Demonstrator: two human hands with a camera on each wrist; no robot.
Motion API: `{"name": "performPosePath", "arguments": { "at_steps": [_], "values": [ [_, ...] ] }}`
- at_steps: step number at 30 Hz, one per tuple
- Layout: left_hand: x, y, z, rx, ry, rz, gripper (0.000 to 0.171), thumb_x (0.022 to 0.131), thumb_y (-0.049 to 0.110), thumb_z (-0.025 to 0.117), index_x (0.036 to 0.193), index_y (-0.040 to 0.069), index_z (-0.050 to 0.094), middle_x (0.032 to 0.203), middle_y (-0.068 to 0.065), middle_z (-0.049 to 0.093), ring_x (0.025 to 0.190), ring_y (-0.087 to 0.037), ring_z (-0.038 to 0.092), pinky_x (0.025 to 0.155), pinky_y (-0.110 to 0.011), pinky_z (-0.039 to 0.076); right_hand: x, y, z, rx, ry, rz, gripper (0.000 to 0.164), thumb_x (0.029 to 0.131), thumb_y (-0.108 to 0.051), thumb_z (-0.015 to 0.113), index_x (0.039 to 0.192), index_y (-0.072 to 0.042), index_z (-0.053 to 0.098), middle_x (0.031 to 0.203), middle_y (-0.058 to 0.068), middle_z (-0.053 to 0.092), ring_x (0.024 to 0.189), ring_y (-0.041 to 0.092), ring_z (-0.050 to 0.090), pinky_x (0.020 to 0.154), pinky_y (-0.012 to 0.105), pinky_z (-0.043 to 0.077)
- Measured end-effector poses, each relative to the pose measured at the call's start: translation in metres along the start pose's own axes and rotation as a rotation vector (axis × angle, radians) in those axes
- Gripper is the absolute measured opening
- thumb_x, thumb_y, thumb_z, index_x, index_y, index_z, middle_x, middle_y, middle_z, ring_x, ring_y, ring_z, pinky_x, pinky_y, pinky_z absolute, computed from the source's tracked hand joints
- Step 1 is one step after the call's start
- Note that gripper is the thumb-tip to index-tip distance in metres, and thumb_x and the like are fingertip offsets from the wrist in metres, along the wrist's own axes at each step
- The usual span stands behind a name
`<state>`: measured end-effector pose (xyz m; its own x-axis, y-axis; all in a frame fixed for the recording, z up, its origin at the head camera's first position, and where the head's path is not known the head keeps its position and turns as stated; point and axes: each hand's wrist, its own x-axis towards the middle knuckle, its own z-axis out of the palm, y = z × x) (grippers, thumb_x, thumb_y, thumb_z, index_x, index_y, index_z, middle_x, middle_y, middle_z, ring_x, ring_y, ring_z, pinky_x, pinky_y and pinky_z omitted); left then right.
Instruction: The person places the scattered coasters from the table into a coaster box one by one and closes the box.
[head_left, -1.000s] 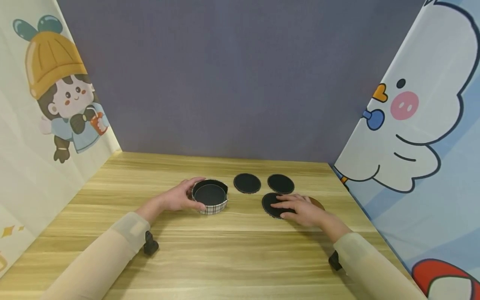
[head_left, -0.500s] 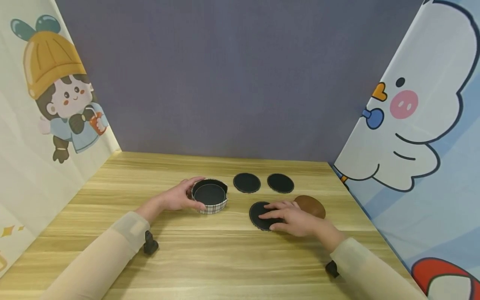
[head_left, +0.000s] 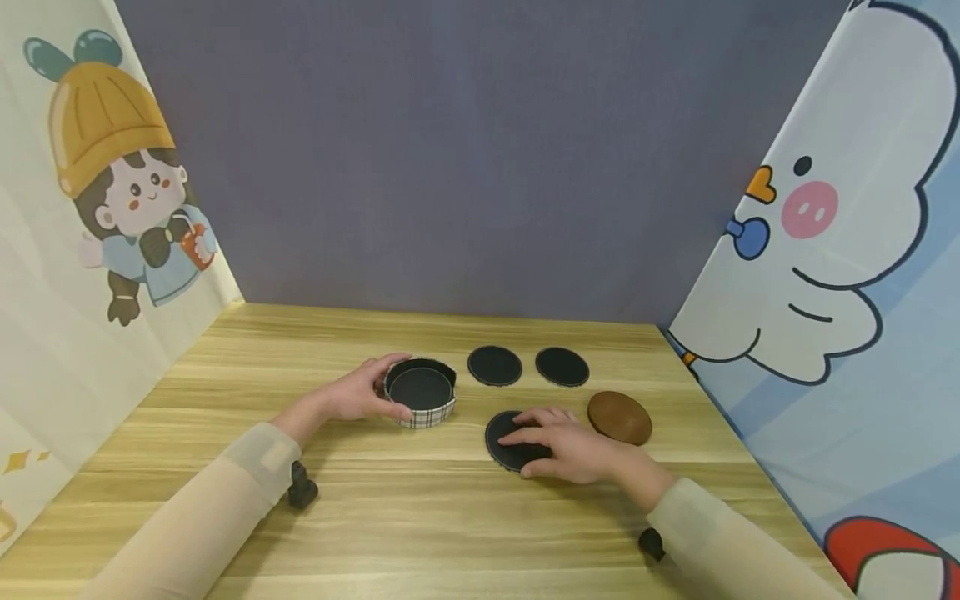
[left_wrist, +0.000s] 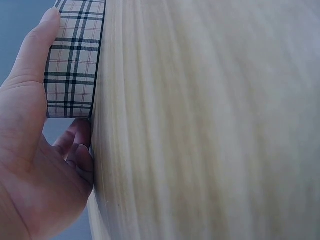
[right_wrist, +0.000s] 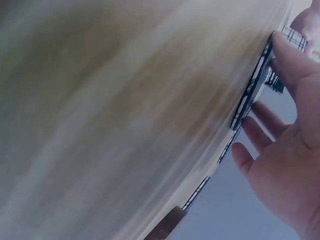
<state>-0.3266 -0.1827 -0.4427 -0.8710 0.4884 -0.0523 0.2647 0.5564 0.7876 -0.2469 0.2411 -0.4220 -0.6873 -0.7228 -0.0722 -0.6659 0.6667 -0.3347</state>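
Note:
A round coaster holder [head_left: 431, 415] with plaid sides and a black inside sits on the table, left of centre. My left hand [head_left: 363, 393] grips it from the left, thumb on its near wall and fingers behind it; the left wrist view shows the plaid wall [left_wrist: 75, 60] beside the thumb. Right of the holder lies a round black coaster [head_left: 510, 450]. My right hand [head_left: 573, 448] rests on it with spread, fairly straight fingers, the thumb at its near edge. Part of this coaster is hidden under the hand; the right wrist view shows its plaid rim [right_wrist: 252, 85].
Two more black coasters, one [head_left: 495, 366] behind the hands and another [head_left: 562, 367] to its right, lie flat. A brown disc [head_left: 620, 417] lies right of my right hand. A grey wall [head_left: 450, 167] backs the wooden table [head_left: 420, 525], with printed panels at both sides.
My right hand has slid the black coaster left and toward me, away from the brown disc, which now shows fully. The left hand and the holder have stayed in place.

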Motion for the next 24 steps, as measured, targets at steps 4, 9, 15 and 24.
{"name": "performPosePath", "arguments": {
  "at_steps": [4, 9, 15, 24],
  "values": [
    [0.000, 0.000, 0.000, 0.001, -0.001, -0.001, 0.114, 0.087, 0.042, 0.096, 0.175, 0.021, 0.027, 0.154, -0.031, 0.038, 0.126, -0.037, 0.056, 0.108, -0.057, 0.050, 0.001, 0.005, 0.000, 0.047, -0.020, 0.025, 0.049, 0.106, -0.040, 0.074, 0.154, -0.042, 0.063, 0.174, 0.017, 0.040, 0.160, 0.051, 0.033, 0.122, 0.081, 0.025],
    [0.000, 0.002, 0.000, -0.012, 0.001, -0.010, 0.115, 0.086, 0.041, 0.097, 0.175, 0.021, 0.027, 0.155, -0.030, 0.038, 0.127, -0.038, 0.057, 0.109, -0.057, 0.049, 0.003, 0.008, -0.001, 0.097, -0.033, 0.055, 0.059, 0.096, -0.026, 0.076, 0.150, -0.047, 0.065, 0.177, 0.015, 0.035, 0.163, 0.054, 0.027, 0.123, 0.082, 0.020],
    [0.000, 0.004, 0.000, -0.025, 0.002, -0.017, 0.117, 0.085, 0.040, 0.098, 0.175, 0.019, 0.026, 0.156, -0.031, 0.037, 0.130, -0.039, 0.059, 0.112, -0.058, 0.049, 0.008, 0.008, -0.001, 0.085, -0.034, 0.066, 0.056, 0.099, -0.042, 0.079, 0.152, -0.049, 0.062, 0.176, 0.012, 0.036, 0.162, 0.050, 0.026, 0.123, 0.078, 0.025],
    [0.001, 0.002, 0.000, -0.014, 0.001, -0.013, 0.116, 0.086, 0.040, 0.097, 0.175, 0.019, 0.026, 0.156, -0.031, 0.037, 0.129, -0.038, 0.059, 0.110, -0.057, 0.049, 0.015, 0.009, 0.001, 0.071, -0.037, 0.099, 0.066, 0.097, -0.058, 0.080, 0.158, -0.049, 0.057, 0.169, 0.013, 0.039, 0.156, 0.039, 0.032, 0.120, 0.071, 0.032]
  ]
}}
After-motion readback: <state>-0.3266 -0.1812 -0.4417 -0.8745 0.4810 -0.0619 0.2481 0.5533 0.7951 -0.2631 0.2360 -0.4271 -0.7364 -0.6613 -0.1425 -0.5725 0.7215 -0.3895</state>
